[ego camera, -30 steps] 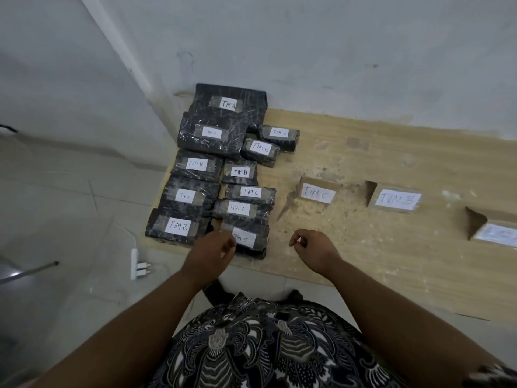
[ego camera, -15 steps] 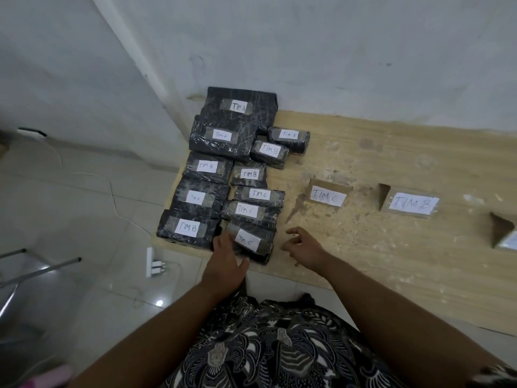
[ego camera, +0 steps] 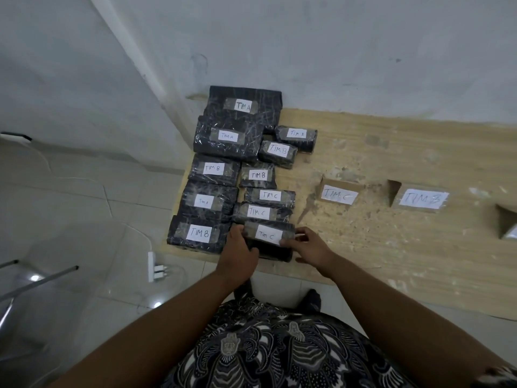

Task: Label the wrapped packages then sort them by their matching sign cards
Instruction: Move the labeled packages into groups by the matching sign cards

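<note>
Lower centre of frame: black plastic-wrapped package (ego camera: 267, 236), white label reading "Tim C", gripped at left end by left hand (ego camera: 237, 254), apparently pinched at right end by right hand (ego camera: 311, 247).

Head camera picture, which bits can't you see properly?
Third sign card, head view: cut by the right edge, writing unreadable.
Near side of the nearest TIM C package: covered by the left hand and right hand gripping its ends.
Metal legs on the floor: cut by the left edge, blurry.
</note>
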Demonstrator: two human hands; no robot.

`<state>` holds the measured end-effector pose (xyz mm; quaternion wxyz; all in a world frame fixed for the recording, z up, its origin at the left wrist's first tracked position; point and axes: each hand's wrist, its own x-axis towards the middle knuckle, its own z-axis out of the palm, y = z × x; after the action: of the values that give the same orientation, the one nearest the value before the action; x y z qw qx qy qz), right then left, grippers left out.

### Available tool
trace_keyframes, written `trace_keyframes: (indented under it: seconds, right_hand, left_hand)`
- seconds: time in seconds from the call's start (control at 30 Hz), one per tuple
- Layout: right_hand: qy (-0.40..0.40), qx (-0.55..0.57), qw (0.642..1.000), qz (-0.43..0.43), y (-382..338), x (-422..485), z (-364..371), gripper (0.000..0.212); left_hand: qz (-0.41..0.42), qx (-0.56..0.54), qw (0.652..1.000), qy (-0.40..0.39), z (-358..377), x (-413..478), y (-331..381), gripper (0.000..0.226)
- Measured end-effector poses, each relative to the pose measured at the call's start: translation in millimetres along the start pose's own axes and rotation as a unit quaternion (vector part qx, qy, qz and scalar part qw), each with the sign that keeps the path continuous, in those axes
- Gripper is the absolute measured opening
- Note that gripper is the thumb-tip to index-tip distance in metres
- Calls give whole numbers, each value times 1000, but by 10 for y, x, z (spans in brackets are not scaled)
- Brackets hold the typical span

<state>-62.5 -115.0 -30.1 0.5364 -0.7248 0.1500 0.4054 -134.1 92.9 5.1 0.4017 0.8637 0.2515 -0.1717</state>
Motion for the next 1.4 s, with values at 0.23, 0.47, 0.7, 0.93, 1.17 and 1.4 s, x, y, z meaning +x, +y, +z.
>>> trace_keyframes:
  seconds: [0.23,0.47,0.7,0.93,1.17,1.4]
  right_hand:
    - [31,234,972,6,-254,-73,-158,36]
    - [104,306,946,3,-375,-91,-246,34]
    - [149,320,936,0,-320,-91,-305,40]
    - [193,350,916,-12,-395,-137,-287,29]
    - [224,406,885,-54,-568,-151,-257,29]
    - [190,403,887,-123,-1057,-57,-769,29]
  left_hand:
    - [133,77,987,57,-308,391,161,35]
    - [189,338,922,-7,-463,914,212,73]
    - [244,462,848,-88,-374,1222,249,78]
    - [290,504,803,-133,-364,1355,296,87]
    - [314,521,774,-175,-397,1436,333,104]
    - [373,442,789,-209,-383,1480,506,92]
